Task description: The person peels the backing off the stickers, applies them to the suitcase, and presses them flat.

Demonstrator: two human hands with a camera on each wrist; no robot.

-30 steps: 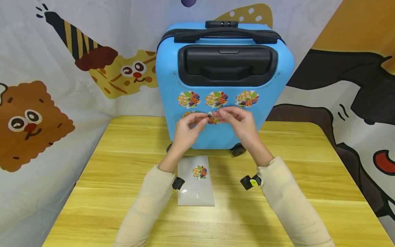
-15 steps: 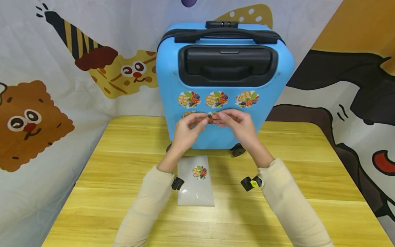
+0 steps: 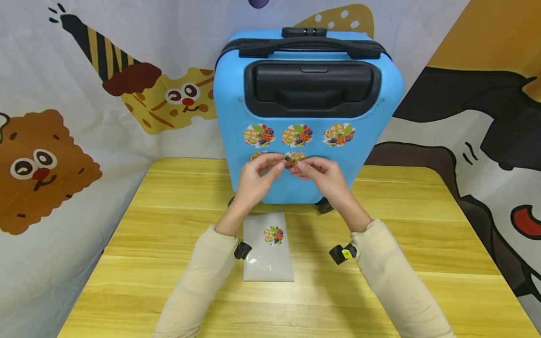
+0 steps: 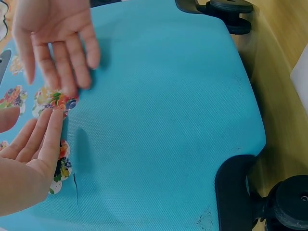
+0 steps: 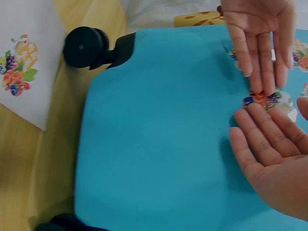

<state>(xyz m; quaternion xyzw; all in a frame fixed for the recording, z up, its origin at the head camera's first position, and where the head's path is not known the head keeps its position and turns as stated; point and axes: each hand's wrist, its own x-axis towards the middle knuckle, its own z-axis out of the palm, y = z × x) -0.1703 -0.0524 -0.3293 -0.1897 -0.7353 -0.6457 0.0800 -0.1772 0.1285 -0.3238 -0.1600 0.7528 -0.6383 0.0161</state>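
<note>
A round fruit-print sticker (image 3: pixel 294 159) lies against the front of the blue suitcase (image 3: pixel 279 188), in the lower row. My left hand (image 3: pixel 259 177) reaches its left edge, fingers extended and fingertips on the print. From the other side my right hand (image 3: pixel 327 178) touches the right edge. Both wrist views show straight fingers on the sticker (image 4: pixel 52 100), thumbs held apart from them. Another sticker (image 3: pixel 257 155) in the same row is partly hidden behind my left hand. Three matching stickers, among them a middle one (image 3: pixel 297 135), run in a row above.
A pale backing sheet (image 3: pixel 268 263) with one fruit sticker (image 3: pixel 274 235) lies on the wooden table (image 3: pixel 169 263), in front of the suitcase. The suitcase stands on black wheels (image 3: pixel 324 205). Behind it hangs a cartoon-print cloth (image 3: pixel 186 37).
My right hand has shifted slightly down, its fingers sliding off the sticker's middle to its right edge, so more of the print shows. My left hand stays nearly still.
</note>
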